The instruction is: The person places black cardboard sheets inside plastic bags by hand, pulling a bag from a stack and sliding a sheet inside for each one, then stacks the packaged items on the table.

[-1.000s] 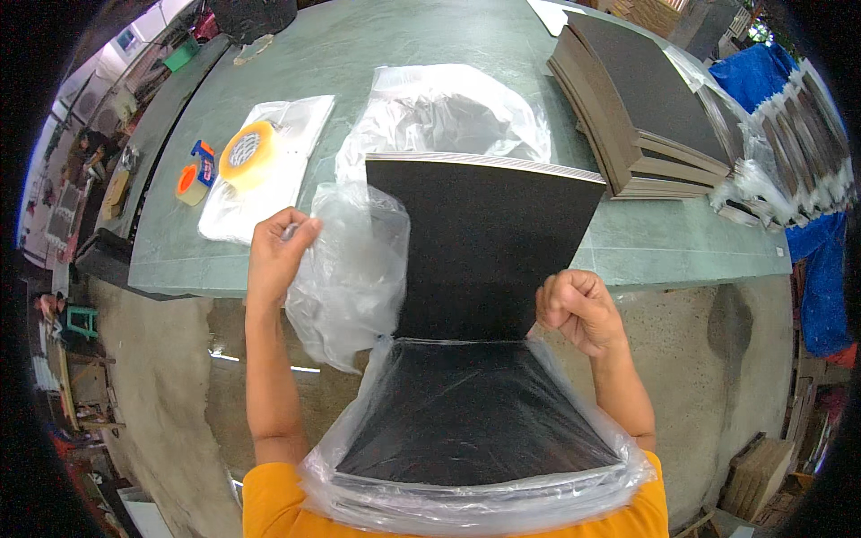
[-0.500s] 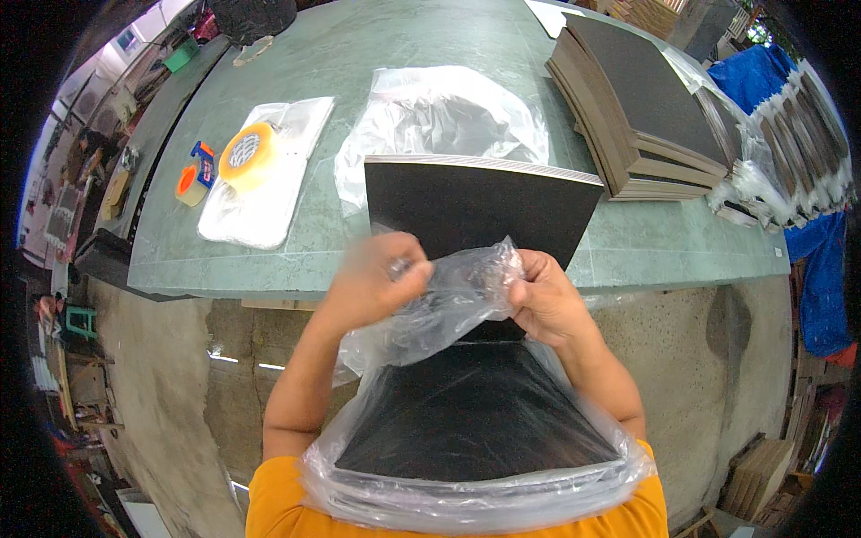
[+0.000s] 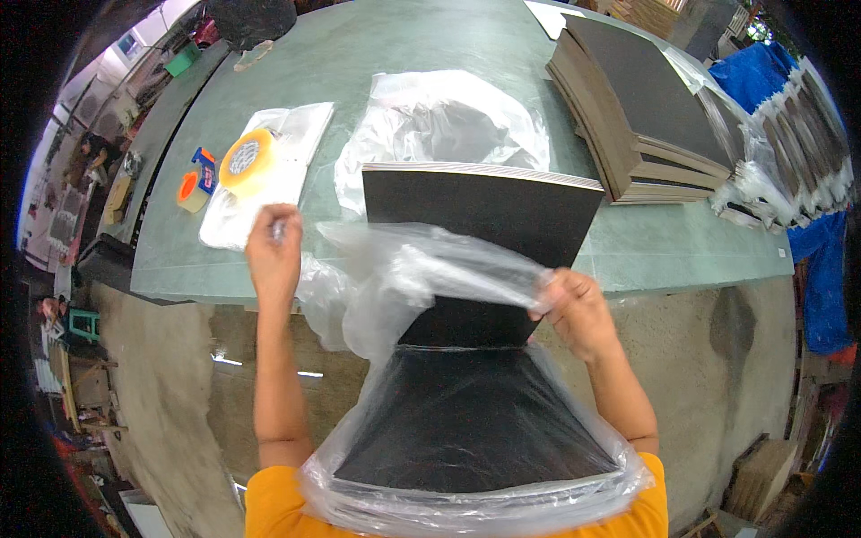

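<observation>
My right hand [image 3: 580, 316] is closed on one end of a clear plastic bag [image 3: 404, 269], which stretches loosely leftward and is blurred by motion. Off to the left, my left hand [image 3: 273, 255] is raised with its fingers pinched together; a small pale glint shows in them, too small to name. Behind the bag, a stack of black boards [image 3: 475, 206] with pale edges leans upright at the table edge. Below, another black panel [image 3: 475, 421] lies against my body inside clear plastic wrap [image 3: 430, 507].
On the green table [image 3: 430, 36] lie a yellow tape roll [image 3: 247, 163], a small tape dispenser [image 3: 195, 186], a pile of flat plastic bags [image 3: 300, 134] and a crumpled plastic sheet [image 3: 448, 117]. A dark board stack [image 3: 641, 99] and wrapped bundles [image 3: 794, 148] stand right.
My left hand has let go of the plastic and moved left and up, apart from it. My right hand has shifted right and slightly down, drawing the plastic bag out longer across the boards.
</observation>
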A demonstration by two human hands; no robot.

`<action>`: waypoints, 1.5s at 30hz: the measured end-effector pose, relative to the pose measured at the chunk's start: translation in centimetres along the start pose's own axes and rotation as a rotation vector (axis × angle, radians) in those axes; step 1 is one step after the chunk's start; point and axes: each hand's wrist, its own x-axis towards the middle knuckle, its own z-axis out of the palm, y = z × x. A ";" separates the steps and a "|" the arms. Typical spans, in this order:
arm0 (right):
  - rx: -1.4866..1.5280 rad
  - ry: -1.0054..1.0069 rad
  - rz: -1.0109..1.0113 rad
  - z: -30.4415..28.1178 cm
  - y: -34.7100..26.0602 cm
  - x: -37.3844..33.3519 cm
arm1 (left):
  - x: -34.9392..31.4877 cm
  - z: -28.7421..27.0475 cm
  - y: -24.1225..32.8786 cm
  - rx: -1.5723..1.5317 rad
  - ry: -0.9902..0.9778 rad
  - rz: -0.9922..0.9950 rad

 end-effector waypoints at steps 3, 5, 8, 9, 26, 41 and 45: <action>-0.396 -0.070 -0.269 1.6 -1.4 0.4 | -3.4 1.9 11.6 -0.381 -0.373 0.271; -0.241 0.095 -0.497 2.9 -3.7 1.2 | -6.9 3.2 13.1 -0.320 -0.975 0.346; -0.052 0.110 -0.450 4.7 -4.8 1.4 | -7.1 3.5 12.4 -0.420 -0.913 0.201; -0.246 -0.022 -0.395 4.6 -4.0 1.3 | -6.3 3.0 13.3 -0.594 -0.820 -0.076; -0.169 -1.335 0.289 -0.3 -0.1 1.4 | -2.6 0.5 9.8 -1.383 -1.211 -0.243; -1.185 0.403 -0.397 -5.4 -6.1 2.2 | -2.5 0.0 6.4 -0.192 -1.030 -0.184; -1.510 0.257 -0.534 -1.1 -3.9 2.3 | 2.6 0.8 2.6 0.125 -0.177 0.060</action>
